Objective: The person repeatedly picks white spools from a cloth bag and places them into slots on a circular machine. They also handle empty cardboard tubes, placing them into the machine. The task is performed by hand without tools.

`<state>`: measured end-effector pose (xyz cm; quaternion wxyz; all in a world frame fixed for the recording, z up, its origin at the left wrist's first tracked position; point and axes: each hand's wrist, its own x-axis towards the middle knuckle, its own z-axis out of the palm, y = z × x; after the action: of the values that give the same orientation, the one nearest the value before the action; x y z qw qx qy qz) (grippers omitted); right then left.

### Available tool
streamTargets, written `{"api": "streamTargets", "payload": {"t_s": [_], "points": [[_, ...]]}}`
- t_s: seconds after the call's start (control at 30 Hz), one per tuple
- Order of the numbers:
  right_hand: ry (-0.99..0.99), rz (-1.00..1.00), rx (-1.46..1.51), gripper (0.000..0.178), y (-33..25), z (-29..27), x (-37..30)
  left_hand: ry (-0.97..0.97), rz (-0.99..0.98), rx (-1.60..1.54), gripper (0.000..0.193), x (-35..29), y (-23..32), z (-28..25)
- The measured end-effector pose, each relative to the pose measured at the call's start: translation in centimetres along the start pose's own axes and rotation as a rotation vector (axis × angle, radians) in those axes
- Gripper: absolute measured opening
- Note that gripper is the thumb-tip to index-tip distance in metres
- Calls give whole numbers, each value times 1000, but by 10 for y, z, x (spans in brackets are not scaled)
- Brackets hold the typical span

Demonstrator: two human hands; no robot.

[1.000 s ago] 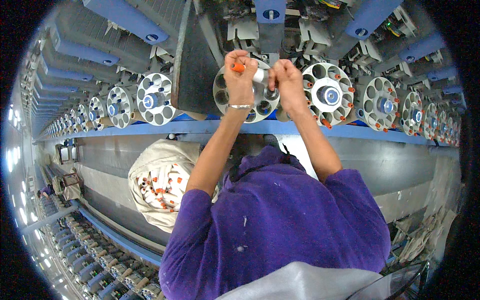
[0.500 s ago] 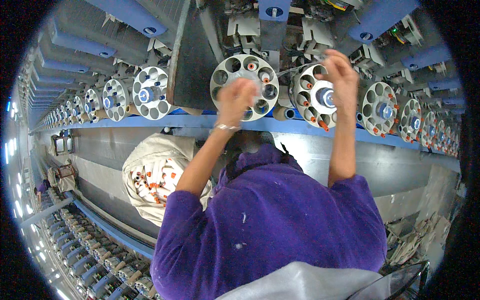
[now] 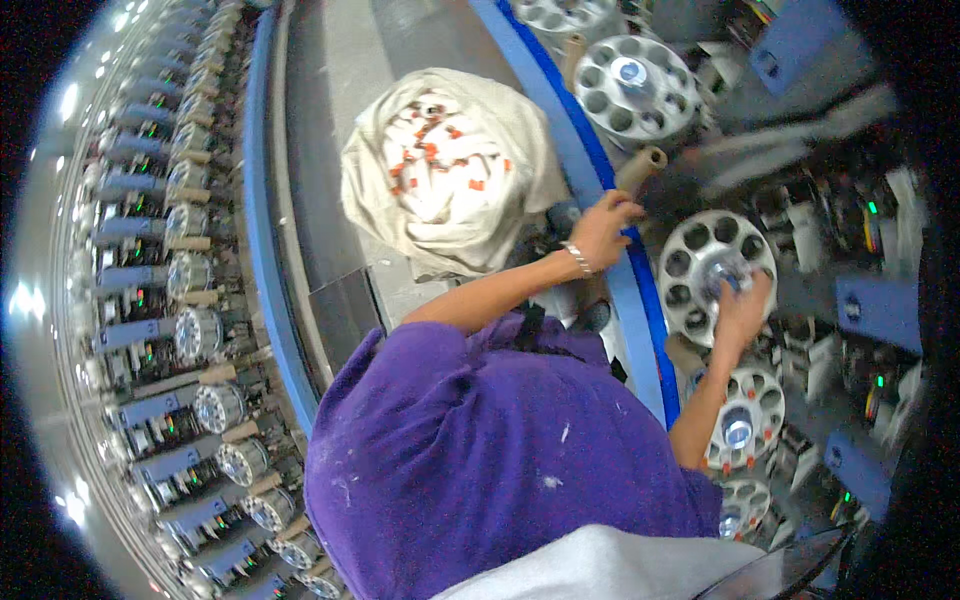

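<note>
My right hand (image 3: 744, 310) is at the middle of a round, pale bobbin magazine (image 3: 686, 318) with a ring of holes. Its thumb and fingers are closed around the blue-and-clear hub (image 3: 722, 276). The holes that show look dark, without bobbins. My left hand (image 3: 606, 236), with a bracelet at the wrist, hovers over the blue rail (image 3: 632, 290), left of that magazine. Its fingers are slightly bent and apart, a little blurred, and nothing shows in them. Just beyond its fingertips is a brown cardboard tube (image 3: 642, 170).
A cream cloth sack (image 3: 375, 215) full of white bobbins with orange ends stands at the upper middle. Another round magazine (image 3: 648, 115) is farther up the machine, and one with orange-tipped bobbins (image 3: 752, 432) is nearer. A second machine row (image 3: 200, 335) runs along the left.
The view has swung left, bringing the sack to the upper middle. My left hand has left the magazine for the rail. My right hand has come down onto a hub. The strands between my hands no longer show.
</note>
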<state>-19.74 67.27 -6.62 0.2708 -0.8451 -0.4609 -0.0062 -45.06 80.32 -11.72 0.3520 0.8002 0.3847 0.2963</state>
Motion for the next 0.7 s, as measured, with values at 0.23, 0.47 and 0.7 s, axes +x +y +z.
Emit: {"api": "streamTargets", "payload": {"t_s": [0.23,0.47,0.7], "points": [[-10,-212,323,36,-148,61,-27,353,-430,701,59,17,-207,-279],[-471,17,231,93,-246,304,-38,84,-781,802,93,112,-374,-392],[-502,209,71,70,-265,394,-45,-214,-725,745,95,121,-416,-399]]}}
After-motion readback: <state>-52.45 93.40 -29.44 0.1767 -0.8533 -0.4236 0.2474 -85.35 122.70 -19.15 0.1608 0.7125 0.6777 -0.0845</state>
